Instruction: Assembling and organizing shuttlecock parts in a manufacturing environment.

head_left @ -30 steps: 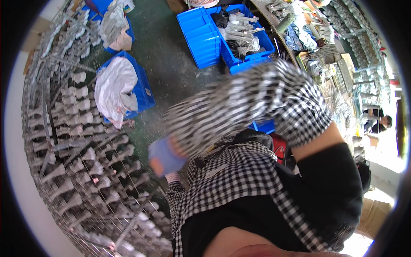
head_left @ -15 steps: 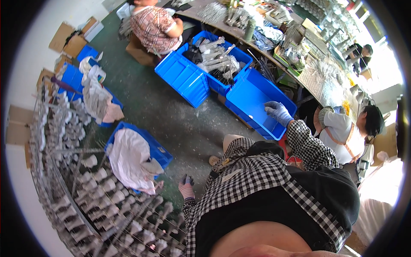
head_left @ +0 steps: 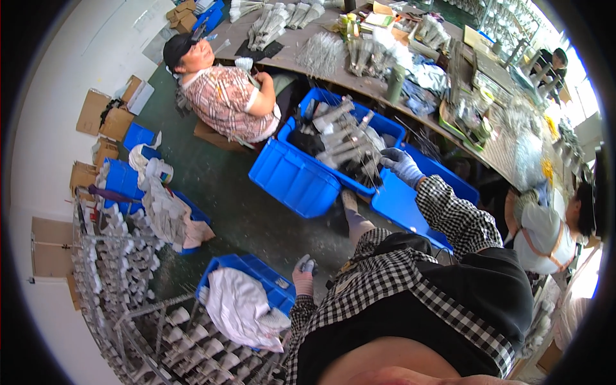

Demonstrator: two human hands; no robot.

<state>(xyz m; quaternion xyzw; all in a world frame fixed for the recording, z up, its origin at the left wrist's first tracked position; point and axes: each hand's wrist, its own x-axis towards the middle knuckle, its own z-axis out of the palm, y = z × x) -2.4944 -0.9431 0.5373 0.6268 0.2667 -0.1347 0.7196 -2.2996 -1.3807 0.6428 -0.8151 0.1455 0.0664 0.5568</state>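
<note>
My right hand [head_left: 402, 165], in a pale glove, reaches out over the right rim of a blue bin [head_left: 301, 126]. Its fingers are extended and loosely bent, with no object visible in them. Inside that bin lie whitish, slender bundles [head_left: 343, 138] and some black material. At my left side hangs my left hand [head_left: 305, 264], in a pink-and-grey glove; its fingers are slightly curled and seem to hold nothing. The closest thing to it is a blue crate [head_left: 273, 282] with a white cloth [head_left: 234, 305] draped over it.
Below my right forearm is another blue bin [head_left: 401, 208]; a third blue bin [head_left: 295, 183] stands ahead. A seated person [head_left: 224, 102] is beside a cluttered worktable [head_left: 308, 35]. Racks of pale cup-shaped pieces [head_left: 205, 346] fill the lower left. Another person [head_left: 545, 234] sits at right.
I have moved forward, nearer the bin of bundles. My right hand has gone from above the right-hand blue bin to the rim of the bundle-filled one. The seated person's head is now visible.
</note>
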